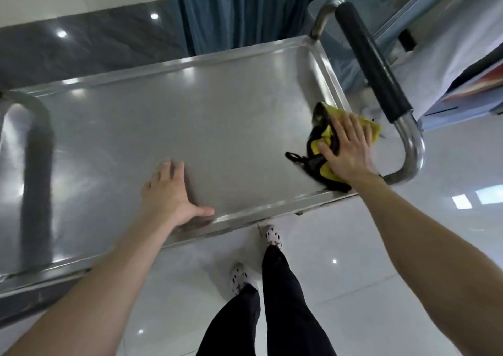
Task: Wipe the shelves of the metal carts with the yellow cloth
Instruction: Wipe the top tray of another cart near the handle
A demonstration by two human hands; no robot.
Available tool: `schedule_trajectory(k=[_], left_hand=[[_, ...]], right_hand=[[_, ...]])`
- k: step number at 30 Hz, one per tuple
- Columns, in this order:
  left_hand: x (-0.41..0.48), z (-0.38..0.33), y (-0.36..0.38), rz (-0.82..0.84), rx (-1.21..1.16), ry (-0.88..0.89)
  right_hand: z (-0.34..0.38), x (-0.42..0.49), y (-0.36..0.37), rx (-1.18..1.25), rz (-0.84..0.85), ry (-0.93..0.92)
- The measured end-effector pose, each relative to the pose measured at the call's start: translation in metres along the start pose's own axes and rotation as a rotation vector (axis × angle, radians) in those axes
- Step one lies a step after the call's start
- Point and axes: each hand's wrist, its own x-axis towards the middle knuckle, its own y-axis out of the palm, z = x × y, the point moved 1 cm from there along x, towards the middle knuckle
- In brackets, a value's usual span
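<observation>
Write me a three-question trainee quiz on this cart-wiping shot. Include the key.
1. Which hand presses the cloth onto the shelf? A. left B. right C. both
2. True or false: the left hand lies flat on the shelf and holds nothing.
3. Fill in: the cloth sits at the shelf's ___ end, by the handle with the black grip.

Key
1. B, the right hand.
2. True.
3. Right.
</observation>
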Motion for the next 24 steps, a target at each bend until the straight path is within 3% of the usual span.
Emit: schedule_trajectory(k=[3,8,10,12,14,19,22,24], left_hand=[[0.0,0.0,0.003,-0.043,0.014,-0.002],[0.002,0.008,0.007,-0.067,0.038,0.007],[0.004,0.01,0.01,-0.076,0.033,0.014],[0.003,0.01,0.01,-0.078,0.02,0.011],[0.002,0.008,0.009,-0.059,0.003,0.001],[0.003,0.002,0.01,-0.051,-0.033,-0.011],[0.005,0.003,0.014,-0.063,-0.031,-0.005],[0.002,0.006,0.017,-0.086,-0.044,-0.019]], right_hand=[[0.03,-0.012,0.009,-0.01,0.005,0.129],[0.225,-0.055,0.058,0.05,0.015,-0.412],[0.256,-0.064,0.061,0.044,0.062,-0.518],[0.234,-0.06,0.061,0.069,0.033,-0.573],[0.17,-0.054,0.054,0.074,0.033,-0.506],[-0.014,-0.048,0.008,0.003,0.09,0.006],[0.009,-0.062,0.015,-0.001,0.008,0.202],[0.077,-0.079,0.031,0.044,-0.027,0.113]])
